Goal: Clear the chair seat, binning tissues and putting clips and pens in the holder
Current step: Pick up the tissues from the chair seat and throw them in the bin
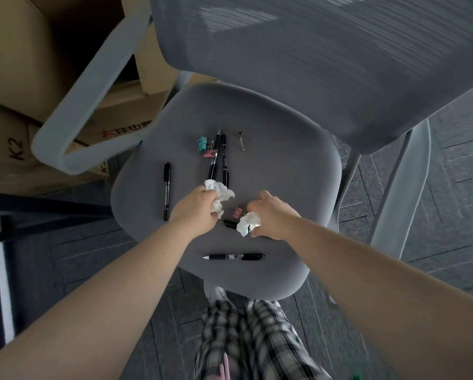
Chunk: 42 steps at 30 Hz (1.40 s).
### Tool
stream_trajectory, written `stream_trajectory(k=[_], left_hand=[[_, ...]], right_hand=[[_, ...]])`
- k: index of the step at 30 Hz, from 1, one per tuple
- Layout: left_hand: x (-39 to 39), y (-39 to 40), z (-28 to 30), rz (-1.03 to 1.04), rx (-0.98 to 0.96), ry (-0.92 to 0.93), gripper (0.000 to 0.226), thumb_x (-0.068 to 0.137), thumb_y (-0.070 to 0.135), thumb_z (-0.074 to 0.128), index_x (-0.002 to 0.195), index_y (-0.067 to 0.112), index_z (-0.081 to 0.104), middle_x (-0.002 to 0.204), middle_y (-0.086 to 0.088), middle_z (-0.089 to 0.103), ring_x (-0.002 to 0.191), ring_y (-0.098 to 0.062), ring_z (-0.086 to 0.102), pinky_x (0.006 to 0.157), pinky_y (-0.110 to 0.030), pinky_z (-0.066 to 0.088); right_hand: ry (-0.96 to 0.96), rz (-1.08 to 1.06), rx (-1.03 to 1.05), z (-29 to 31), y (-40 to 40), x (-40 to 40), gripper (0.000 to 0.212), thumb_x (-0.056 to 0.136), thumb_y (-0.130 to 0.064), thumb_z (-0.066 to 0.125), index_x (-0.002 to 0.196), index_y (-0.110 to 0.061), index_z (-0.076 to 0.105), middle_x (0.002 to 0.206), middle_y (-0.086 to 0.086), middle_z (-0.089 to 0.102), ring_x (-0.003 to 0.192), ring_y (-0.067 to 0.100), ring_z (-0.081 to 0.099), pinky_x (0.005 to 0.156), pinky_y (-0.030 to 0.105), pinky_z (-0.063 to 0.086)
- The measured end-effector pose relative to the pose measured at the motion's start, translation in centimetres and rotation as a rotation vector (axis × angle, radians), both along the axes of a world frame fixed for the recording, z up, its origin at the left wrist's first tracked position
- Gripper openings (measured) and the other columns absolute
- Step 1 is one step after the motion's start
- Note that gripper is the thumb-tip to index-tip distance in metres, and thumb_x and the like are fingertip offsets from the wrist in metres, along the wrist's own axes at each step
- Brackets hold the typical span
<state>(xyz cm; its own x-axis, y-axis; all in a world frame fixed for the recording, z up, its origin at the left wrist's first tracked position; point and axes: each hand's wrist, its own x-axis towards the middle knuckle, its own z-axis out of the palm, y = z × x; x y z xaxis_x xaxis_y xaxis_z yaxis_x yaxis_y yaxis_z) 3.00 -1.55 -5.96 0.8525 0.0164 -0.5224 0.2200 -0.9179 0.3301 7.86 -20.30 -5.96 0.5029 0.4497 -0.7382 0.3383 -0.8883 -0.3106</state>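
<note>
Tissues are the items in hand: one crumpled tissue (221,197) is bunched in the closed left hand (196,209), and a second tissue (247,223) is pinched by the fingers of the right hand (271,215), both low over the near middle of the chair seat (284,171). Risk one: the second tissue lies against a pink clip (237,213) and a short black pen (229,223), so a lift may drag either item along and carry it toward the bin. Risk two: loose folds hang out of the left hand and could snag the two long pens (220,157) just beyond it. Further out, a marker (166,192) sits near the left edge and a capped pen (235,256) near the front edge; a brush of a forearm could roll either to the floor. Teal and pink clips (205,148) lie at the far side. Neither bin nor holder is in view.
</note>
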Motion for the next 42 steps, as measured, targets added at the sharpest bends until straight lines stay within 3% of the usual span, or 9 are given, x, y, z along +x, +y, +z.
stream_trajectory(k=[7,10,15,21,24,29,32,37,42], left_hand=[[-2.4,-0.7,-0.9,0.054,0.003,0.015,0.015,0.087,0.024,0.057,0.085,0.012,0.048,0.109,-0.005,0.054,0.076,-0.021,0.046,0.059,-0.031,0.035],[-3.2,-0.7,-0.8,0.087,0.012,0.015,0.021,0.087,0.026,0.057,0.079,0.016,0.041,0.108,-0.004,0.054,0.074,-0.021,0.048,0.056,-0.030,0.035],[-4.7,-0.3,0.8,0.162,0.022,-0.027,0.018,0.088,0.027,0.058,0.089,0.009,0.055,0.109,-0.003,0.055,0.075,-0.020,0.049,0.058,-0.029,0.036],[-7.1,0.7,4.0,0.287,0.019,-0.064,0.017,0.087,0.026,0.059,0.083,0.013,0.049,0.102,-0.003,0.052,0.076,-0.020,0.048,0.062,-0.031,0.039],[-9.6,1.3,5.8,0.329,0.032,-0.044,0.016,0.089,0.024,0.055,0.094,0.009,0.054,0.100,-0.001,0.047,0.079,-0.018,0.048,0.064,-0.031,0.039],[-16.9,2.6,8.0,0.432,0.086,-0.041,0.016,0.091,0.025,0.052,0.096,0.010,0.054,0.102,0.000,0.047,0.081,-0.017,0.049,0.063,-0.030,0.039],[-22.6,2.5,8.7,0.494,0.127,-0.040,0.011,0.091,0.023,0.050,0.091,0.012,0.052,0.100,-0.001,0.049,0.076,-0.017,0.053,0.052,-0.027,0.040],[-33.7,0.5,9.4,0.571,0.149,-0.043,0.011,0.091,0.022,0.050,0.089,0.012,0.052,0.106,-0.002,0.054,0.080,-0.019,0.058,0.045,-0.024,0.036],[-45.3,-3.8,10.4,0.674,0.177,-0.060,0.014,0.090,0.022,0.051,0.096,0.010,0.054,0.108,-0.003,0.054,0.081,-0.020,0.056,0.055,-0.030,0.041]], right_hand=[[-0.150,0.055,-0.029,-0.9,-0.1,-1.7,0.027,0.084,0.001,0.055,0.108,-0.010,0.058,0.117,0.008,0.041,0.106,0.029,0.049,0.066,0.033,0.040],[-0.180,0.055,0.006,-0.4,-0.3,-1.8,0.024,0.085,-0.004,0.052,0.107,-0.012,0.057,0.115,0.007,0.041,0.105,0.028,0.047,0.065,0.033,0.039],[-0.200,0.016,0.063,1.5,-0.1,-1.5,0.020,0.087,-0.013,0.053,0.107,-0.011,0.056,0.111,0.007,0.047,0.108,0.029,0.046,0.070,0.033,0.040],[-0.255,0.077,0.109,4.5,1.6,-1.1,0.023,0.087,-0.014,0.053,0.110,-0.011,0.056,0.112,0.010,0.052,0.108,0.031,0.049,0.075,0.037,0.046],[-0.266,0.115,0.124,5.4,3.0,-2.2,0.022,0.087,-0.014,0.053,0.109,-0.012,0.057,0.111,0.008,0.052,0.106,0.031,0.051,0.071,0.036,0.045],[-0.279,0.256,0.141,7.2,5.6,-7.2,0.024,0.091,-0.018,0.053,0.114,-0.013,0.055,0.115,0.008,0.052,0.108,0.031,0.052,0.074,0.036,0.044],[-0.290,0.351,0.173,7.8,6.5,-11.6,0.026,0.090,-0.018,0.055,0.115,-0.012,0.055,0.116,0.010,0.052,0.111,0.032,0.052,0.080,0.040,0.047],[-0.311,0.469,0.205,9.5,6.1,-21.2,0.026,0.090,-0.019,0.052,0.115,-0.012,0.054,0.116,0.010,0.050,0.108,0.032,0.051,0.077,0.038,0.044],[-0.291,0.620,0.240,10.5,4.4,-32.2,0.024,0.091,-0.019,0.050,0.113,-0.011,0.053,0.115,0.010,0.050,0.108,0.032,0.052,0.074,0.037,0.043]])
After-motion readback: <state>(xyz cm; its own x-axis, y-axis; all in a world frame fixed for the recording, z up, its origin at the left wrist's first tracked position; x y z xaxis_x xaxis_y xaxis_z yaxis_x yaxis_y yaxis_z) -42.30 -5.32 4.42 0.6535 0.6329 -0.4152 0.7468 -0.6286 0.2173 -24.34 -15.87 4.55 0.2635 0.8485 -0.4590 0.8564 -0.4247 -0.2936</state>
